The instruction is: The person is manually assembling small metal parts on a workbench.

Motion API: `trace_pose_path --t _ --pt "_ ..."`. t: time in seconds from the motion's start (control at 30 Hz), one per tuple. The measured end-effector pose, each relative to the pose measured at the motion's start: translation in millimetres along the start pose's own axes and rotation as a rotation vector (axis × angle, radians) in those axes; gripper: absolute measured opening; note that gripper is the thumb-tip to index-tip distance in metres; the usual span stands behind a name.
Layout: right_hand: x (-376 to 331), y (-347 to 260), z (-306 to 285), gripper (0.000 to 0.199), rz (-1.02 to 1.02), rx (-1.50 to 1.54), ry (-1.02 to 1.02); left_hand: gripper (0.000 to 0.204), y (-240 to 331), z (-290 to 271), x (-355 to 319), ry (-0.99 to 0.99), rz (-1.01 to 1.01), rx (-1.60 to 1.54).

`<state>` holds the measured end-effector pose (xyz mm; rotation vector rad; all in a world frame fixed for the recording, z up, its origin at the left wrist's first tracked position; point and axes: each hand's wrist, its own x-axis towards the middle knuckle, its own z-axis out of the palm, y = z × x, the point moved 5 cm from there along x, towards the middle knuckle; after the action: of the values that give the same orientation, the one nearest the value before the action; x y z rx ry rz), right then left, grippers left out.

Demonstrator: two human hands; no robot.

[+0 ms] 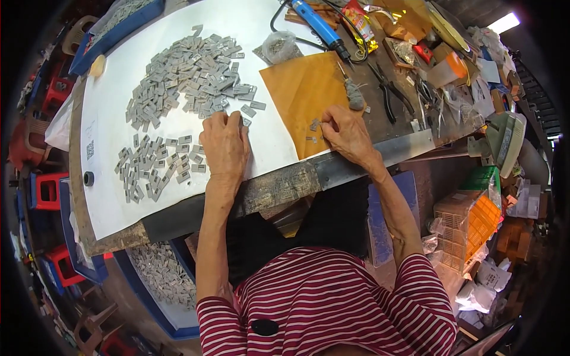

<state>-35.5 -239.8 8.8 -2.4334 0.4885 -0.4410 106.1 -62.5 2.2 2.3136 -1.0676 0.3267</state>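
My left hand (pixel 225 145) rests on the white sheet (pixel 267 133) at the lower edge of a large heap of small grey rectangular pieces (pixel 190 74). Its fingers are bent together, and what they hold, if anything, is hidden. A looser group of the same pieces (pixel 159 163) lies to its left. Over brown paper (pixel 297 89) on the right, my right hand (pixel 350 135) is closed in a pinch; whatever sits between thumb and finger is too small to name. Several tiny grey bits (pixel 313 126) lie on the paper beside these fingertips.
A blue electric screwdriver (pixel 317 24) with a black cable lies at the back, near black-handled pliers (pixel 389 92). Clutter fills the right side of the bench. Below the worn front edge (pixel 279 188) stands a blue bin (pixel 178 323) of grey pieces. A black ring (pixel 88 178) sits far left.
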Motion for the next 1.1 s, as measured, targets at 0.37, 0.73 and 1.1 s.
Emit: trace_pose_path --t 0.37,0.73,1.1 --pt "-3 -9 3 0.010 -0.192 -0.118 0.062 0.027 6 -9 1 -0.012 0.014 -0.075" --pt "-3 6 -1 0.009 0.214 0.532 0.033 0.021 8 -4 -2 -0.101 0.092 -0.182" --pt "-5 11 7 0.006 0.496 1.028 0.020 0.017 25 -12 -7 -0.093 0.061 -0.366"
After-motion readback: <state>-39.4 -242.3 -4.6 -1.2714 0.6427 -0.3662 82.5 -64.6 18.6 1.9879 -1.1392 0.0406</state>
